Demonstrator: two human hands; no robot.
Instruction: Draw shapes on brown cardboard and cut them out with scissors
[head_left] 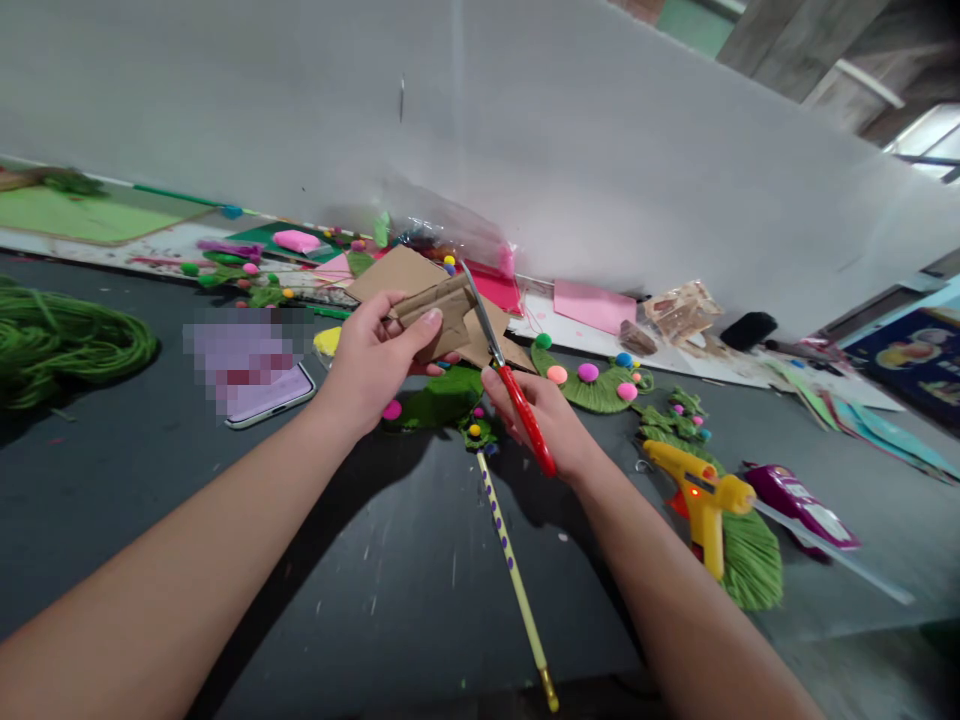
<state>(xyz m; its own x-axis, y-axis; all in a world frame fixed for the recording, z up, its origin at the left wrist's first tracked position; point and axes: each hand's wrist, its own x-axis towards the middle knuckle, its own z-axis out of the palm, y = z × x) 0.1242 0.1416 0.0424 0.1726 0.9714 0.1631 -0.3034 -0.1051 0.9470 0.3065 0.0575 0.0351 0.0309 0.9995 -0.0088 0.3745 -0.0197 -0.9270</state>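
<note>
My left hand (386, 350) is closed on a piece of brown cardboard (439, 312), thumb on top. In my right hand (536, 415) are red-handled scissors (529, 420), their blades at the right edge of the cardboard. Whether the blades are cutting into it, I cannot tell. Below my hands lies a pale yellow stick (506, 540) with purple dots, its upper end meeting green leaf shapes (442, 400) and small pompoms. More brown cardboard (401, 272) lies behind the held piece.
At right a yellow glue gun (701, 495) with a lit red light rests on a green yarn-wrapped shape (754, 560), beside a purple packet (802, 505). Green yarn (67, 340) and a phone (274, 400) lie left. Pink paper (596, 305) lies by the grey wall (300, 110).
</note>
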